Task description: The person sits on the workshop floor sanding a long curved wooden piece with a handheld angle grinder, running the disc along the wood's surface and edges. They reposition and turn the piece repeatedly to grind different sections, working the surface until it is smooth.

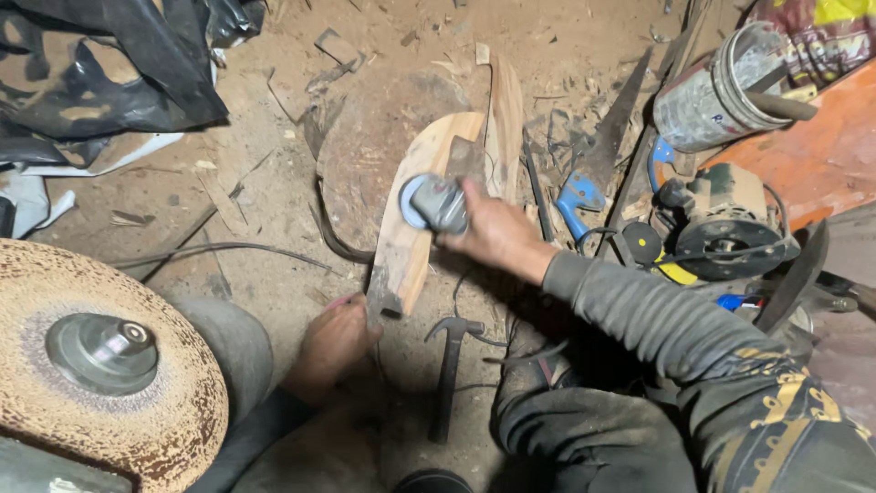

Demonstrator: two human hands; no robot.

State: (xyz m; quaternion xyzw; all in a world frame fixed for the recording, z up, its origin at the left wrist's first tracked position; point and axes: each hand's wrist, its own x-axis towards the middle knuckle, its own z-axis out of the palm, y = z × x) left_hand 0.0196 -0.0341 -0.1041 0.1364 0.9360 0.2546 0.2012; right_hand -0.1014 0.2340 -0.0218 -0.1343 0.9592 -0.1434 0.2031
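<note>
A long curved wooden piece (412, 228) lies on a dusty dirt floor, running from the near end up and to the right. My left hand (333, 342) grips its near end. My right hand (493, 233) holds a small grey angle grinder (433, 203), whose disc is pressed against the middle of the wood. A thin cord trails from the grinder toward me.
A claw hammer (450, 370) lies between my legs. A large sanding disc (100, 356) fills the lower left. A blue-handled handsaw (593, 169), a grey bucket (721, 87), an electric motor (730, 228) and an orange board (821, 155) crowd the right. Black plastic sheeting (100, 64) lies upper left.
</note>
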